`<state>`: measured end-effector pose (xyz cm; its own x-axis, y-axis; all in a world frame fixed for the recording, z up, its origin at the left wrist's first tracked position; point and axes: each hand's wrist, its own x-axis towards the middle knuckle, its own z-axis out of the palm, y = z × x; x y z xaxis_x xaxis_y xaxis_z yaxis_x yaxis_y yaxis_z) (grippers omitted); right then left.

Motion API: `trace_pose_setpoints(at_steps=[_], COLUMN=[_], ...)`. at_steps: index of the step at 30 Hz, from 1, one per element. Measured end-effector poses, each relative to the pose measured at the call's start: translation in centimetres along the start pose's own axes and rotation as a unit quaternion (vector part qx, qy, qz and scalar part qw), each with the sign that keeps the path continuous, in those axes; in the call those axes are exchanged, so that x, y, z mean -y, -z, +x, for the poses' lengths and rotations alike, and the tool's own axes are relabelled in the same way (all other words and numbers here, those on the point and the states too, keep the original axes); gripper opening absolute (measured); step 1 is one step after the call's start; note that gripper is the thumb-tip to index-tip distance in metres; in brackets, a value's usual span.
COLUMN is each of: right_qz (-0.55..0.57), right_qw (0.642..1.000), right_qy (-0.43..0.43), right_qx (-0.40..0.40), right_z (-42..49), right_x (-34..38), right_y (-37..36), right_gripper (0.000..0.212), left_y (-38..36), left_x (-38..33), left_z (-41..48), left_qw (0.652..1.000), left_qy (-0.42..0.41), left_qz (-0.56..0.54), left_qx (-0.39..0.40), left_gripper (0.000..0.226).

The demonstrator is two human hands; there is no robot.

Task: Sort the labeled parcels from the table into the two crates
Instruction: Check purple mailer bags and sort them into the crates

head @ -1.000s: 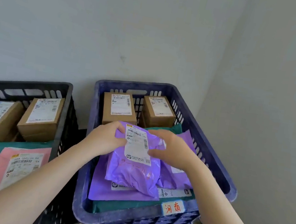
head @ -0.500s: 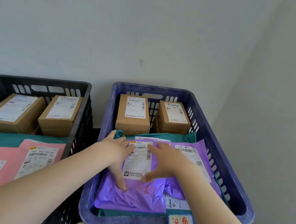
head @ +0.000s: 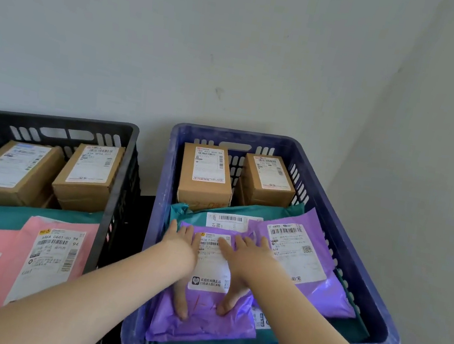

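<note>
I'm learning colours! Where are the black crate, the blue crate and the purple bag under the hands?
black crate [head: 51, 119], head view, on its far rim.
blue crate [head: 237, 135], head view, on its far rim.
purple bag [head: 196, 326], head view, on its crinkled near end.

A crinkled purple plastic mailer [head: 197, 325] lies flat, label up, at the 6 o'clock end of the blue slatted plastic crate [head: 254, 137], over a teal plastic mailer [head: 197, 215]. A second purple mailer [head: 329, 294] lies at its 3 o'clock. The black plastic crate [head: 51, 119] stands at 9 o'clock.
</note>
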<state>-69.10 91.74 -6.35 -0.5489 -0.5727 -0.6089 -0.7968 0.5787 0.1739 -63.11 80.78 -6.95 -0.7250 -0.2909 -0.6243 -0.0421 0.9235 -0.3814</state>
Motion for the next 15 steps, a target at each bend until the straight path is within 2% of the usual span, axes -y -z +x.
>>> trace_pose_setpoints(at_steps=[1,3,8,15], right_qz=[-0.008,-0.018,-0.018,-0.025], right_qw=[1.0,1.0,0.999,0.999], right_qy=[-0.009,-0.019,-0.035,-0.044], right_qx=[0.007,0.015,0.027,0.02], right_z=[0.3,0.9,1.8,2.2], right_x=[0.1,0.7,1.0,1.2], right_y=[0.0,-0.1,-0.3,-0.8], right_gripper=[0.131,0.129,0.127,0.12], left_y=[-0.3,-0.9,-1.2,-1.3], left_x=[-0.5,-1.0,-1.4,-1.4], left_z=[1.0,1.9,3.2,3.5], left_qw=[1.0,0.999,0.999,0.999], left_qy=[0.016,0.04,0.048,0.049], left_qz=[0.005,0.018,0.021,0.008], left_qx=[-0.012,-0.009,-0.006,-0.003], left_gripper=[0.08,0.07,0.069,0.08])
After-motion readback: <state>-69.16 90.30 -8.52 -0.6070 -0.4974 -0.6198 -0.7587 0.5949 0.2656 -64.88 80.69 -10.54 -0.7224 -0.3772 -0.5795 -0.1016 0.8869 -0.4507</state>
